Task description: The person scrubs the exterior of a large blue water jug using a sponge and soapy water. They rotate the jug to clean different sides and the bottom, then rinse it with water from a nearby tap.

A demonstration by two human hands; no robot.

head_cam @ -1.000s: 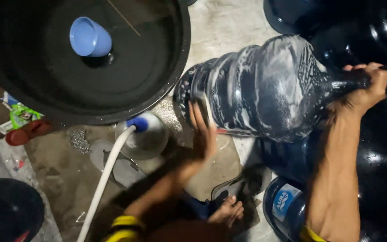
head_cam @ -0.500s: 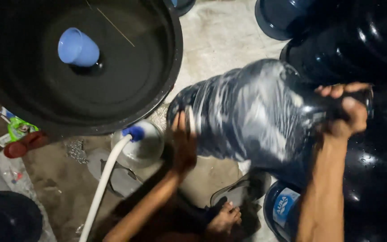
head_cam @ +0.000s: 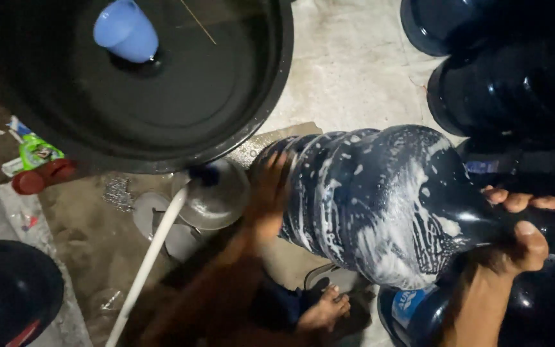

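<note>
Over the floor: a large dark blue water jug (head_cam: 380, 202) is held on its side, well off the concrete floor (head_cam: 348, 71), with its base toward the left and its neck toward the right.
Jug surface: ribbed, translucent, streaked and spotted with white soapy foam, thickest near the shoulder.
Right hand (head_cam: 525, 231): fingers and thumb are wrapped closed around the jug's neck.
Left hand (head_cam: 268, 193): pressed flat against the jug's base, fingers spread, blurred.
Floor: pale, wet concrete, darker and dirtier toward the lower left.
Black tub (head_cam: 226, 109): wide and round at the upper left, with a light blue plastic cup (head_cam: 125, 30) lying inside it.
White hose (head_cam: 149, 257): runs from the bottom edge up to a small metal bowl (head_cam: 216, 199) just beside the tub's rim.
Other jugs (head_cam: 502, 83): dark blue, crowded along the right side.
Bare foot (head_cam: 322, 311): below the held jug.
</note>
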